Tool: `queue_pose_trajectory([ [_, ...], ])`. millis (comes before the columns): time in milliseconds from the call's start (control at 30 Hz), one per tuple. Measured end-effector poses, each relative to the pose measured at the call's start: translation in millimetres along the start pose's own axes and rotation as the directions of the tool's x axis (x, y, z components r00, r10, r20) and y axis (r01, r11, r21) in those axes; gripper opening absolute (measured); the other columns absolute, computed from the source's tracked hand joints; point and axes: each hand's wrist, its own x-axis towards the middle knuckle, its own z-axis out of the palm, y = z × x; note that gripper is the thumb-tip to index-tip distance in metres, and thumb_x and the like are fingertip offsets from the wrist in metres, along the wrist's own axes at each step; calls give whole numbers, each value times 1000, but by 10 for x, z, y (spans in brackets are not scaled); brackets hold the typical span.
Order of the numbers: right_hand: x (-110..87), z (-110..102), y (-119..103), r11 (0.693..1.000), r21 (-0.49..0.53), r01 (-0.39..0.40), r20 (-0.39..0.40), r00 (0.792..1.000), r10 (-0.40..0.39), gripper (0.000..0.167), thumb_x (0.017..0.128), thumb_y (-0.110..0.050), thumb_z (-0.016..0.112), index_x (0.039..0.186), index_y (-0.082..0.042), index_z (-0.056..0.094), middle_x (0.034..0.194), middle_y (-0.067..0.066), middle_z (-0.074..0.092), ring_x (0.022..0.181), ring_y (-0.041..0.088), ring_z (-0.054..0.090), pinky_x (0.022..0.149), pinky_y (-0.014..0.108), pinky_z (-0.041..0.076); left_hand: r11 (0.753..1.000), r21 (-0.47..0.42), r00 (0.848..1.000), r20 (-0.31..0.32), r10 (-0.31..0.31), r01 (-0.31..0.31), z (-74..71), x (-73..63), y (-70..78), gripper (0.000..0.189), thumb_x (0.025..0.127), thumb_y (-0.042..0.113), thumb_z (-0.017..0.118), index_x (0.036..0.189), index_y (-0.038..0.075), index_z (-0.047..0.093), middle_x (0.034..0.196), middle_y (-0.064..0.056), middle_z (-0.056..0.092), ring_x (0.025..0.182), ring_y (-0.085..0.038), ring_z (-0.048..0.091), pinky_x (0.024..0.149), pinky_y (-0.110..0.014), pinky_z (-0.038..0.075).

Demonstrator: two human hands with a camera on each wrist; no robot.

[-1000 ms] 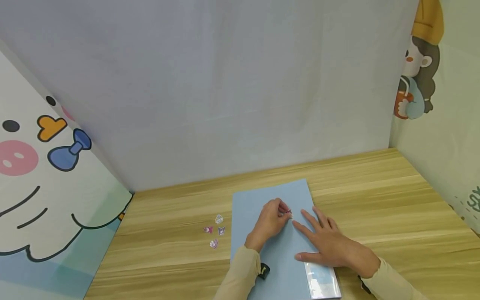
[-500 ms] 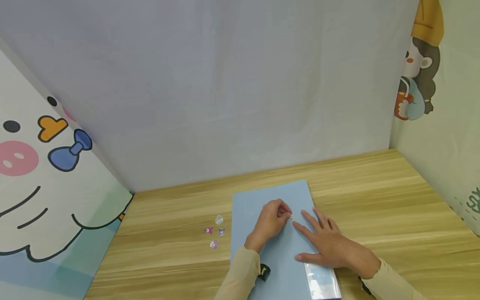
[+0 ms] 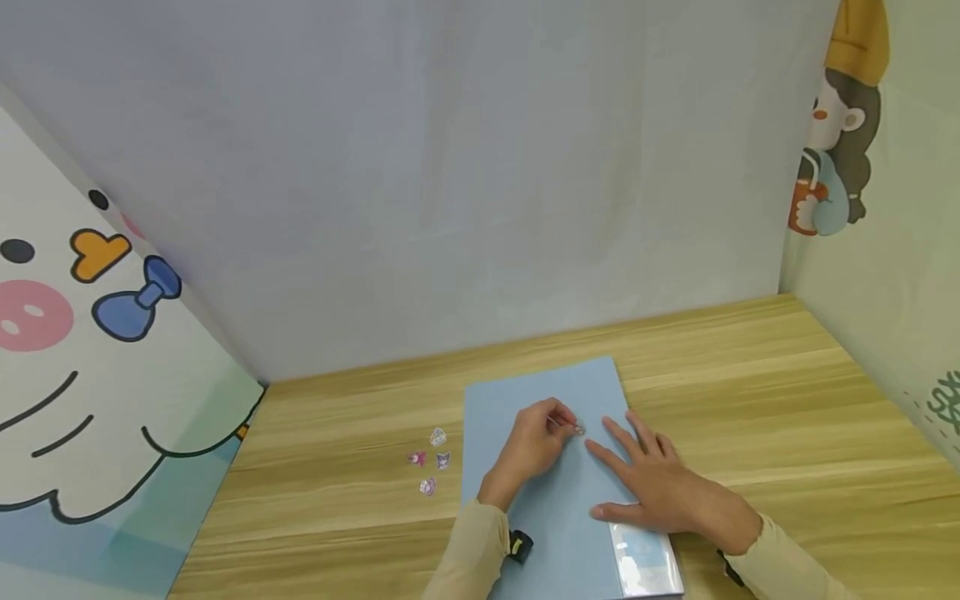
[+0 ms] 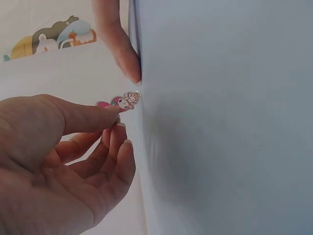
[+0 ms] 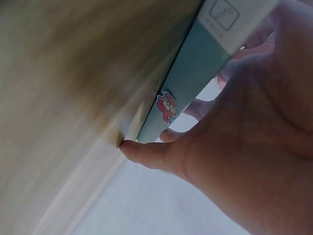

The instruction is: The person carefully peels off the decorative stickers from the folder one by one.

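My left hand pinches a small die-cut sticker between thumb and fingertips, over the upper middle of a blue folder. It shows a pink-hooded cartoon character. In the left wrist view its far tip lies close to the blue surface; whether it touches is hard to tell. Just right of it, my right hand rests on the folder with fingers spread and straight, thumb pointing left. In the right wrist view, another pink cartoon sticker shows on the folder's teal side edge, near the fingertips.
Several loose stickers lie on the wooden table left of the folder. A clear, glossy pocket shows at the folder's lower right. A grey cloth wall stands behind, with printed panels at both sides.
My left hand has drawn slightly left, and its fingertips have shifted so more of the sticker shows. The right hand stays in place on the folder.
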Motion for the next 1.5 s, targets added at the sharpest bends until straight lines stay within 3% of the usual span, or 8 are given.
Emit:
queue_pose_trajectory([
  [367,6,20,18,1000,-8,-6,6,1000,6,84,95,-59,64,155,-4,43,162,32,23,147,62,9,106,80,19,1000,-18,999,-47,-10,9,-50,-88,-58,5,93,0,72,95,5,72,84,-1,67,76,-8,58,70,-23,48],
  [567,11,17,18,1000,-8,-8,3,1000,8,84,95,-59,64,155,-5,42,162,32,23,147,61,9,106,79,19,1000,-20,998,-62,16,-17,-69,-109,-76,6,94,-1,70,96,4,73,86,-4,70,78,-12,62,72,-24,50],
  [800,8,15,21,1000,3,6,-13,1000,-6,83,95,-57,65,154,-4,44,161,33,25,146,62,11,105,79,20,1000,4,997,-81,-12,12,-167,-162,-95,7,95,0,68,97,4,73,87,-2,69,81,-12,62,75,-26,52],
  [1133,7,7,49,1000,-3,13,-10,1000,-13,84,95,-57,66,155,-4,43,162,33,24,146,62,11,105,80,20,999,32,990,-136,31,-27,-292,-282,-167,7,94,-3,67,95,0,73,87,-7,69,82,-19,63,73,-27,53],
  [1500,10,-21,28,999,37,10,13,1000,-11,84,95,-57,66,156,-4,41,163,33,21,147,62,7,105,81,17,999,38,987,-161,-25,32,-408,-408,-259,8,93,-2,66,94,2,74,86,-2,65,81,-15,60,71,-24,52],
])
